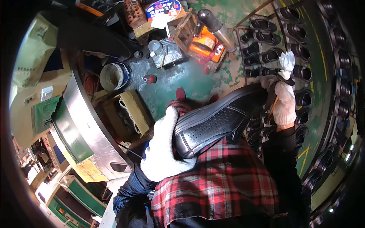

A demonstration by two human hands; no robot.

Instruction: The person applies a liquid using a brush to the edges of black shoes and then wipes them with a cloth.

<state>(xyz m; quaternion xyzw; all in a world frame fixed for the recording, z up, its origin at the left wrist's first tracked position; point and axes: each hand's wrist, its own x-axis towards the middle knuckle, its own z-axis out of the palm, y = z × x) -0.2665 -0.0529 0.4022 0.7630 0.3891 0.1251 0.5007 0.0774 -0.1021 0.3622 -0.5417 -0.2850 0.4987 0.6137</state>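
Note:
A black leather shoe (213, 123) with a perforated side panel is held sideways in front of my chest. My left hand (161, 146), in a white glove, is closed around its heel end, thumb along the sole edge. At the toe end is my right hand (283, 97), in a stained pale glove, its fingers bent around a crumpled white cloth (287, 62) that sticks up above it. Its darkened fingertips are close to the toe; contact is hard to make out. A thin brown stick (273, 105) shows beside the right glove; whether it is held I cannot tell.
Racks of black shoes (268, 37) line the right side. A curved metal-edged machine table (93, 129) stands left, near an open cardboard box (138, 114) and a white bucket (114, 76). An orange machine (207, 45) with a metal cylinder (220, 30) stands ahead.

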